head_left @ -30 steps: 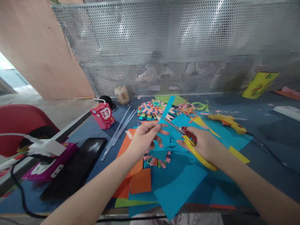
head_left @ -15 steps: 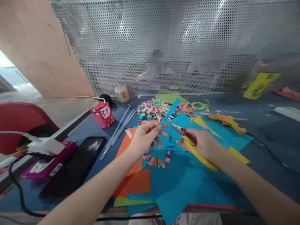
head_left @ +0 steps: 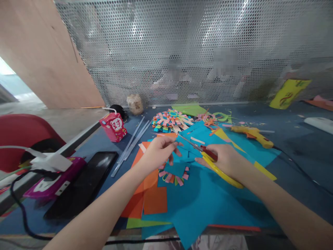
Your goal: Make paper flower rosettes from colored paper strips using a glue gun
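Two hands over the paper pile. Right hand (head_left: pixel 224 160) grips the scissors (head_left: pixel 208 161) by the handles; blades aim left, tips just beside the left hand's (head_left: pixel 160 152) fingertips. Left fingertips bunched; can't tell if paper is pinched there. Blue sheets (head_left: pixel 203 199) lie below both, one corner overhanging the near table edge. Glue gun (head_left: pixel 253 135) right, open tabletop (head_left: pixel 299 137) past it. Perforated screen (head_left: pixel 182 38) bounds the far edge.
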Demonstrator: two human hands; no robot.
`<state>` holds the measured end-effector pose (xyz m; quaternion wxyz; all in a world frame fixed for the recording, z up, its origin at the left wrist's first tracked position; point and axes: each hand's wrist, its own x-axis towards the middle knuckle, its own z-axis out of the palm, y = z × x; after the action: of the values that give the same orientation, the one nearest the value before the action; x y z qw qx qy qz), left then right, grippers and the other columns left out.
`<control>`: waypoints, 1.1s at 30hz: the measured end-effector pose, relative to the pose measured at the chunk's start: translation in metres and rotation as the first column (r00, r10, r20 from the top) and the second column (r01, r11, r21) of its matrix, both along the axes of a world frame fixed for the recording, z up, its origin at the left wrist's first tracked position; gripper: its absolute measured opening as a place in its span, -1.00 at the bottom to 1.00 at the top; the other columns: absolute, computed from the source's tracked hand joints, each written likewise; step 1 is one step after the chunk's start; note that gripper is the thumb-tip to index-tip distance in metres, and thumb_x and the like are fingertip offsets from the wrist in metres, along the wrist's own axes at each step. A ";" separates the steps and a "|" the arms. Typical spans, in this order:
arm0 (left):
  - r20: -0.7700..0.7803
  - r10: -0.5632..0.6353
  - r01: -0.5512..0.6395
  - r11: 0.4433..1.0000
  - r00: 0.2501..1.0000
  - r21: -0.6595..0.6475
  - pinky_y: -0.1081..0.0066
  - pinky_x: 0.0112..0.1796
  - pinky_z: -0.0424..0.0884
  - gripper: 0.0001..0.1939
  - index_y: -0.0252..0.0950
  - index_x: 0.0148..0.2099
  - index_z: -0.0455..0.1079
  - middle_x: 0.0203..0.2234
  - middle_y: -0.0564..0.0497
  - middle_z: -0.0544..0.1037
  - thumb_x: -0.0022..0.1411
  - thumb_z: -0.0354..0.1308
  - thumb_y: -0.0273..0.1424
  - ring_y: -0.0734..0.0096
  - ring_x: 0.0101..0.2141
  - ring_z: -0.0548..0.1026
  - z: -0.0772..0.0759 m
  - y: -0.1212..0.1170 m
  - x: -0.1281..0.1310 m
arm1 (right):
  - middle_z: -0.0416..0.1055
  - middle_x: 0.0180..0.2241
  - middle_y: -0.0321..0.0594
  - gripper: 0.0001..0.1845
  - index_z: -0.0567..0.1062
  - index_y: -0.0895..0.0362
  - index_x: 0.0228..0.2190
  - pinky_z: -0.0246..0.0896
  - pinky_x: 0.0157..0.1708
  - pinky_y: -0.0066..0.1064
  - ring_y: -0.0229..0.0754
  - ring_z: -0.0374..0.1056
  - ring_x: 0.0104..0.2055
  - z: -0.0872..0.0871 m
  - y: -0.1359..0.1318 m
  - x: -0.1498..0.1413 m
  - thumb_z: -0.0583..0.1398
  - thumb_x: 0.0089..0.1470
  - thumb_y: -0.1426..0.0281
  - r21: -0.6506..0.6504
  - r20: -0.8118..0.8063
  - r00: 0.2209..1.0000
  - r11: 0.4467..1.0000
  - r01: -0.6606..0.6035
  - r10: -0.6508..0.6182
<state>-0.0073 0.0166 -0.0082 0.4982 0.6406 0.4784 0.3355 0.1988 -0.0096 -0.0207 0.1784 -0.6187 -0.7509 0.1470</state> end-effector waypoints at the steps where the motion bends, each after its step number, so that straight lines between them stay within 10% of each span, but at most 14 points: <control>1: -0.071 -0.040 0.041 0.999 0.997 0.012 0.58 -0.76 0.12 -0.79 -0.32 -0.35 0.42 -0.56 0.01 0.51 0.10 0.01 -0.34 0.61 -0.77 0.30 -0.002 0.002 -0.002 | 0.16 -0.70 -0.35 -0.62 0.28 0.10 -0.64 -0.11 -0.64 -0.47 -0.31 0.04 -0.64 0.001 0.000 0.000 0.12 -0.13 0.05 -0.012 0.014 1.000 1.000 -0.006 0.006; 9: -0.446 -0.026 0.237 0.874 0.895 0.424 0.49 -0.64 0.22 -0.71 -0.14 -0.20 0.51 -0.45 0.04 0.59 0.10 0.01 -0.32 0.46 -0.67 0.38 -0.009 0.010 -0.015 | 0.13 -0.70 -0.37 -0.60 0.23 0.10 -0.65 -0.11 -0.64 -0.49 -0.33 0.03 -0.63 0.000 0.006 0.003 0.12 -0.13 0.04 0.041 -0.118 0.993 0.999 -0.001 0.006; 14: -0.599 0.238 0.171 0.822 0.764 0.544 0.36 -0.29 0.34 -0.59 -0.26 0.02 0.35 -0.13 -0.07 0.51 0.14 -0.02 -0.27 0.26 -0.30 0.47 -0.011 0.027 -0.023 | 0.18 -0.67 -0.34 -0.60 0.18 0.09 -0.65 -0.09 -0.62 -0.48 -0.31 0.09 -0.61 0.005 0.011 0.007 0.13 -0.12 0.05 0.070 -0.109 0.991 0.994 0.088 -0.080; 19: -0.717 0.261 0.246 0.818 0.646 0.519 0.10 -0.10 0.19 -0.48 -0.28 0.15 0.17 -0.06 -0.16 0.45 0.14 0.02 -0.25 -0.04 0.02 0.26 -0.024 0.043 -0.026 | 0.33 -0.57 -0.27 -0.69 0.30 0.09 -0.52 -0.04 -0.59 -0.46 -0.24 0.18 -0.55 0.004 0.013 0.007 0.11 -0.08 0.10 0.051 -0.020 0.993 0.992 0.119 -0.118; 24: -0.773 0.207 0.346 0.804 0.600 0.484 0.09 -0.07 0.12 -0.52 -0.22 0.19 0.09 -0.11 -0.15 0.49 0.21 -0.07 -0.41 0.08 -0.01 0.34 -0.025 0.043 -0.018 | 0.40 -0.49 -0.20 -0.73 0.33 0.11 -0.46 0.02 -0.53 -0.45 -0.23 0.25 -0.51 -0.003 0.015 0.006 0.12 -0.07 0.15 0.078 -0.017 0.996 0.993 0.089 -0.088; 30: -0.757 0.201 0.384 0.764 0.621 0.519 0.06 0.04 -0.08 -0.59 -0.24 0.10 0.24 -0.14 -0.17 0.50 0.19 -0.08 -0.49 0.15 -0.01 0.34 -0.024 0.043 -0.014 | 0.43 -0.46 -0.19 -0.79 0.33 0.11 -0.45 0.04 -0.51 -0.46 -0.20 0.30 -0.46 -0.005 0.014 0.004 0.10 -0.03 0.21 0.063 -0.037 0.996 0.995 0.078 -0.076; 33: -0.531 0.151 0.201 0.812 0.834 0.547 0.08 0.08 -0.12 -0.69 -0.19 -0.09 0.42 -0.23 -0.09 0.54 0.11 0.03 -0.49 0.17 -0.06 0.37 -0.023 0.044 -0.017 | 0.40 -0.49 -0.21 -0.77 0.34 0.11 -0.46 0.02 -0.53 -0.45 -0.21 0.27 -0.49 -0.005 0.015 0.005 0.12 -0.07 0.19 0.081 -0.043 0.995 0.993 0.090 -0.087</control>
<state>-0.0242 0.0603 -0.0315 0.1229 0.8368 0.4661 0.2594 0.2035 0.0055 -0.0252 0.2249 -0.6405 -0.7245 0.1197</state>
